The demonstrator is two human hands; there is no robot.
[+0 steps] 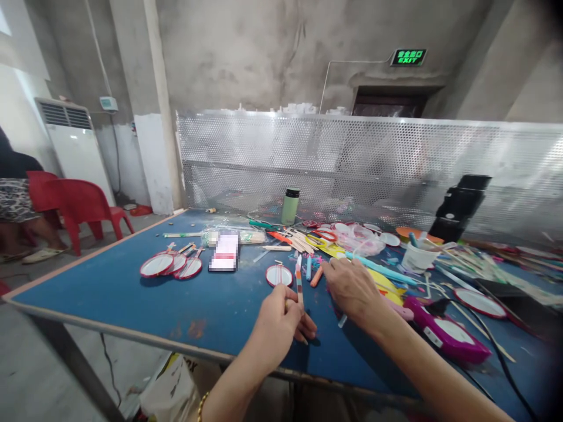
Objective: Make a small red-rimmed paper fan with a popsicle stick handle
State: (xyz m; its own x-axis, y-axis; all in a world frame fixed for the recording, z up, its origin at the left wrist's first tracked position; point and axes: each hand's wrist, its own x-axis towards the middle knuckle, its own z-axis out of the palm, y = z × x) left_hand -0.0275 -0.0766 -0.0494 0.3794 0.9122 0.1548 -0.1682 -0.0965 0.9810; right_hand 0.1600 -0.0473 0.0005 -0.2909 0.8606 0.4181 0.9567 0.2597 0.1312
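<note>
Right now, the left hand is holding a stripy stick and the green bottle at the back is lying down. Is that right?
Not quite: the green bottle at the back is standing upright, not lying down, as the head view shows. The left hand is holding a stripy stick, just as you said.

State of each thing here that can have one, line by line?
left hand: curled, seemingly gripping the striped stick
right hand: bent, grip hidden
phone: screen lit
green bottle: upright, lid on
white cup: upright
purple device: lying, power unclear
exit sign: lit
nearer red chair: upright
</note>
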